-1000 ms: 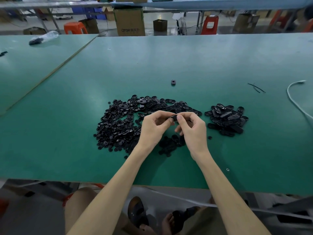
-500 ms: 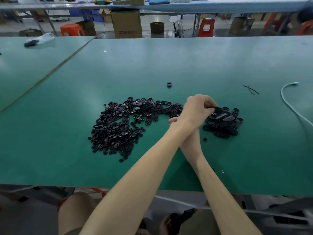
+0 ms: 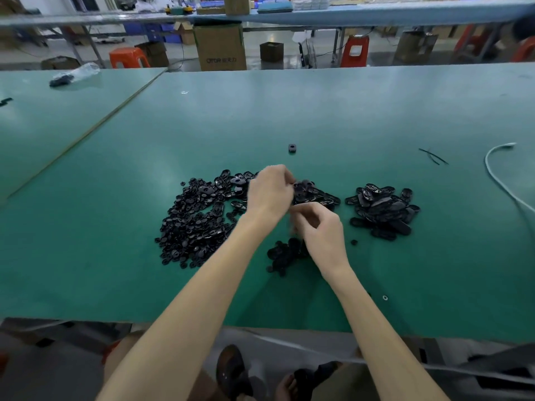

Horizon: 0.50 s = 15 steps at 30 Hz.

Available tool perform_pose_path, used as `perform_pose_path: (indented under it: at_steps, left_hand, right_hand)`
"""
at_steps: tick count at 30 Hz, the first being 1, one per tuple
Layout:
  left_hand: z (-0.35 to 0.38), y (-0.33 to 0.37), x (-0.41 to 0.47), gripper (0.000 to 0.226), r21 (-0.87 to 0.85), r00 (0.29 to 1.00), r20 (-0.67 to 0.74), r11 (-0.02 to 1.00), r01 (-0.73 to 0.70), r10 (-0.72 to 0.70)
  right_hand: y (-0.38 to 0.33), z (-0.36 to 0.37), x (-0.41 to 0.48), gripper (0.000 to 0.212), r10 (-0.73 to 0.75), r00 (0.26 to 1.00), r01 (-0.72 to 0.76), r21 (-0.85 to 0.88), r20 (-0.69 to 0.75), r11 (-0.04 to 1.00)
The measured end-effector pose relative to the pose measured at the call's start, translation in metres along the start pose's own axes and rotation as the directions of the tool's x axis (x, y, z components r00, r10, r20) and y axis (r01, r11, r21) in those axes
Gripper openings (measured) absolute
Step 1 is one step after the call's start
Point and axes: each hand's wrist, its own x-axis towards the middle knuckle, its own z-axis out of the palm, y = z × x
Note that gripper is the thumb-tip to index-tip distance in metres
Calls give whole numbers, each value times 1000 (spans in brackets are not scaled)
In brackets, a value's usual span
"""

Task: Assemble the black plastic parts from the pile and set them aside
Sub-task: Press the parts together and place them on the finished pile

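Head view, the only one supplied. Your left hand [image 3: 270, 192] is over the far side of the pile [image 3: 197, 224], fingers curled and pinching an oval part [image 3: 301, 187] where the loose stock thins into a row running right. Your right hand [image 3: 321, 227] sits just near of it, above the small cluster [image 3: 285, 254], its fingers curled with thumb and forefinger close together. Whether it grasps anything I cannot tell, because the fingertips are smeared by motion. The finished heap [image 3: 382, 209] lies right of both hands, apart from the pile, on the green table [image 3: 318, 111]. The step in hand, as I judge it, is fetching the two halves for the next assembly. Lift the oval part clear of its neighbours before drawing it in, so that none trail along. Take one small piece only from the cluster, bring the two together over bare table rather than over the stock, and seat them squarely before you let go with either hand. Keep the heap separate, as a loose piece rolling into it would pass as finished work. Defects of view: the mating faces of the parts are too dark and small to read. The left palm hides the stock beneath it, and the right hand covers the far edge of the cluster. A stray piece [image 3: 292, 148] lies far of the hands, its type unclear, and the white cable [image 3: 503, 183] runs off the right edge.
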Motion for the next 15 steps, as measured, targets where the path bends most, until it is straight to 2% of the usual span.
perform_pose_path:
  at_steps: [2, 3, 5, 10, 15]
  left_hand:
    - [-9, -21, 2, 22, 233, 998, 36, 971, 51, -60]
    - [-11, -30, 1, 26, 296, 995, 67, 954, 51, -74]
    - [-12, -43, -4, 32, 341, 993, 110, 940, 12, -53]
    - [-7, -60, -18, 32, 512, 984, 89, 841, -177, 153]
    - [-5, -67, -25, 28, 517, 969, 63, 822, -237, 240]
  right_hand:
    - [-1, 1, 1, 20, 15, 1000, -15, 7, -9, 1000]
    - [0, 1, 1, 19, 25, 1000, -25, 23, -6, 999]
    - [-1, 1, 0, 17, 29, 1000, -29, 22, 4, 999]
    - [-2, 2, 0, 14, 36, 999, -36, 21, 6, 999]
    - [-2, 1, 0, 13, 40, 999, -40, 26, 8, 999]
